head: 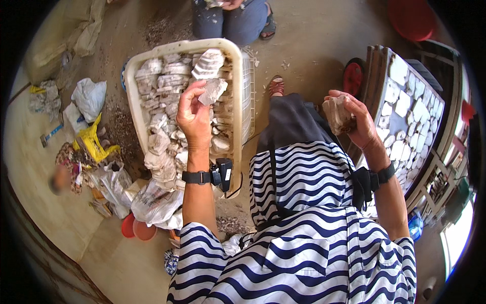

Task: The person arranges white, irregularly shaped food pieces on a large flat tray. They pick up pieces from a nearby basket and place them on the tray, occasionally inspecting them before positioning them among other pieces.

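My left hand point(194, 112) pinches a flat, off-white broken piece point(213, 91) between thumb and fingers, above a cream plastic basket point(237, 114). Rows of similar whitish slices point(172, 81) fill the basket, and a ridged stack point(209, 64) lies at its far right corner. On the other side of my lap, my right hand point(358, 123) grips a small stack of thick whitish slices point(337, 114), brownish at its lower edge. Just right of that hand is a stack of trays point(391, 91), with many flat white pieces point(419, 110) spread over the top one.
Across the basket sits another person point(229, 22), knees close to its far rim. Plastic bags point(89, 98), a blue-handled hammer point(53, 135) and red tubs point(144, 230) lie at left. A red stool or basin point(412, 19) stands far right. Crumbs litter the floor.
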A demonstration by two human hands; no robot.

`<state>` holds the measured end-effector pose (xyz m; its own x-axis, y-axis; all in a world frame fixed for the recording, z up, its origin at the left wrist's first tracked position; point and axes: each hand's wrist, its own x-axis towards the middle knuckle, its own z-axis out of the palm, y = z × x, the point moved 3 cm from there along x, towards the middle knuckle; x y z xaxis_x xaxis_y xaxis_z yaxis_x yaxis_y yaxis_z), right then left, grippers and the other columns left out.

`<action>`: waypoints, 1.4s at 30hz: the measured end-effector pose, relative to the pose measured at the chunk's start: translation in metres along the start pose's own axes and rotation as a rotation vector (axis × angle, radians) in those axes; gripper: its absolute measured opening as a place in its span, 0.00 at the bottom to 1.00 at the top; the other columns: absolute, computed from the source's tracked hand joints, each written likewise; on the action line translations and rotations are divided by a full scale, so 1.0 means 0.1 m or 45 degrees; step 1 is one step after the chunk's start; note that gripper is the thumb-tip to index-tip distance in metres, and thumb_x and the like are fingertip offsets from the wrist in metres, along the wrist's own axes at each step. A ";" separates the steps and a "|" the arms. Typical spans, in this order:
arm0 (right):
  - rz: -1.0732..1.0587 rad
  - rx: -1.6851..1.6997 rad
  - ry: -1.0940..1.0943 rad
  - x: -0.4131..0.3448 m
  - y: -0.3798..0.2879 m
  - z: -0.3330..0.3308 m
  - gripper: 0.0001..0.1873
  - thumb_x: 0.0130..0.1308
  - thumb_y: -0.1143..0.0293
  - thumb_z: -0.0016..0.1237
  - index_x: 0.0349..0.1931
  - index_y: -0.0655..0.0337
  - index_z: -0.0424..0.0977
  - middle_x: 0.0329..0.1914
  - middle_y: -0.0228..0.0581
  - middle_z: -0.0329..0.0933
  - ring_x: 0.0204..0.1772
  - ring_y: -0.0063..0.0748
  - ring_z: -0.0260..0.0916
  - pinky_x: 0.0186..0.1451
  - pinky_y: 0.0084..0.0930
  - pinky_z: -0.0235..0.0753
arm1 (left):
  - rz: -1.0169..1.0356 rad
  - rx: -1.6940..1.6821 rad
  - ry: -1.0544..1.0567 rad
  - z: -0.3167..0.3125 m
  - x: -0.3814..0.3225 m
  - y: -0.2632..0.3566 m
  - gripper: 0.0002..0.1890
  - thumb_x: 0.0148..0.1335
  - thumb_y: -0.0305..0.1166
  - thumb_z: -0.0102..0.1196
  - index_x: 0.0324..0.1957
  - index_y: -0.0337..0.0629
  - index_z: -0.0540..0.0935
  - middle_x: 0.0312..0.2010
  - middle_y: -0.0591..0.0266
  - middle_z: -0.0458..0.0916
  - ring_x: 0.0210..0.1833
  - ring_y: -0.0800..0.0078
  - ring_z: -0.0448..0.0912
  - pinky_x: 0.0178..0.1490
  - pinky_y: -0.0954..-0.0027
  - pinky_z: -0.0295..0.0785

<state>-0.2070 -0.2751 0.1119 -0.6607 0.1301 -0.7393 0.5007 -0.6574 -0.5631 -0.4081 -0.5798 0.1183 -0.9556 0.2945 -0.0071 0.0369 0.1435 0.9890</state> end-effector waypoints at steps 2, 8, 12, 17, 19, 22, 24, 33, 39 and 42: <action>-0.026 0.035 0.016 -0.09 -0.02 -0.10 0.28 0.66 0.54 0.50 0.58 0.65 0.69 0.54 0.44 0.75 0.55 0.35 0.73 0.58 0.31 0.74 | -0.009 -0.023 -0.075 0.18 0.01 0.04 0.16 0.55 0.06 0.46 0.42 0.36 0.76 0.52 0.55 0.78 0.51 0.71 0.78 0.55 0.69 0.74; -0.100 0.156 0.051 -0.40 0.00 -0.59 0.28 0.67 0.54 0.49 0.60 0.65 0.67 0.55 0.44 0.75 0.56 0.34 0.73 0.58 0.31 0.74 | 0.060 0.033 -0.492 0.86 -0.03 0.34 0.19 0.52 0.04 0.41 0.39 0.36 0.75 0.51 0.54 0.80 0.53 0.68 0.78 0.57 0.70 0.72; -0.200 0.212 0.130 -0.68 0.00 -0.94 0.29 0.67 0.55 0.48 0.61 0.66 0.66 0.56 0.45 0.74 0.56 0.35 0.73 0.60 0.29 0.73 | 0.125 0.278 -0.860 1.29 -0.10 0.67 0.17 0.53 0.06 0.43 0.39 0.36 0.77 0.49 0.56 0.81 0.49 0.70 0.80 0.48 0.75 0.76; -0.312 0.288 0.181 -1.04 0.05 -1.36 0.29 0.67 0.56 0.48 0.62 0.68 0.65 0.56 0.45 0.74 0.57 0.34 0.73 0.60 0.29 0.73 | 0.303 0.416 -1.481 1.79 -0.48 1.11 0.16 0.53 0.08 0.46 0.40 0.38 0.77 0.51 0.54 0.79 0.52 0.63 0.80 0.56 0.71 0.74; -0.351 0.325 0.237 -1.17 0.08 -1.50 0.29 0.67 0.57 0.48 0.62 0.68 0.66 0.57 0.44 0.75 0.57 0.34 0.74 0.59 0.29 0.74 | 0.286 0.419 -1.669 1.95 -0.74 1.16 0.15 0.53 0.11 0.47 0.40 0.39 0.77 0.54 0.53 0.76 0.52 0.61 0.80 0.56 0.70 0.75; -0.387 0.350 0.305 -1.36 0.14 -1.69 0.29 0.67 0.56 0.48 0.61 0.67 0.67 0.56 0.44 0.75 0.56 0.34 0.74 0.58 0.28 0.74 | 0.168 0.313 -1.767 2.13 -1.01 1.19 0.18 0.50 0.11 0.44 0.41 0.39 0.79 0.55 0.53 0.75 0.54 0.60 0.78 0.56 0.70 0.72; -0.431 0.375 0.304 -1.46 0.18 -1.76 0.28 0.67 0.56 0.47 0.61 0.66 0.67 0.56 0.43 0.75 0.56 0.34 0.74 0.58 0.28 0.75 | 0.063 0.304 -1.787 2.20 -1.07 1.19 0.21 0.49 0.12 0.42 0.43 0.39 0.79 0.56 0.53 0.74 0.57 0.61 0.76 0.60 0.69 0.69; -0.537 0.439 0.303 -1.74 0.40 -2.04 0.28 0.66 0.54 0.47 0.61 0.63 0.67 0.55 0.41 0.76 0.54 0.32 0.75 0.52 0.28 0.78 | -0.628 0.117 -1.786 2.31 -1.32 1.23 0.20 0.58 0.23 0.54 0.54 0.40 0.80 0.62 0.58 0.71 0.59 0.70 0.72 0.63 0.71 0.65; -0.549 0.500 0.373 -1.90 0.54 -2.16 0.28 0.66 0.55 0.48 0.61 0.63 0.68 0.55 0.42 0.76 0.54 0.32 0.75 0.54 0.29 0.77 | -0.509 0.349 -1.966 2.47 -1.31 1.23 0.19 0.58 0.23 0.56 0.54 0.39 0.81 0.55 0.61 0.76 0.54 0.74 0.73 0.59 0.73 0.67; -0.565 0.561 0.401 -1.95 0.62 -2.23 0.26 0.66 0.57 0.49 0.60 0.62 0.68 0.54 0.42 0.76 0.53 0.33 0.75 0.54 0.30 0.76 | -0.501 0.550 -1.962 2.41 -1.18 1.10 0.18 0.58 0.25 0.57 0.52 0.37 0.81 0.52 0.64 0.77 0.49 0.76 0.74 0.53 0.75 0.68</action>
<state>0.0772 -0.1761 0.1385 -0.5235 0.6207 -0.5836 -0.0963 -0.7237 -0.6834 -0.2212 -0.3707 0.1921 0.2369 0.7441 -0.6247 0.2031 0.5908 0.7808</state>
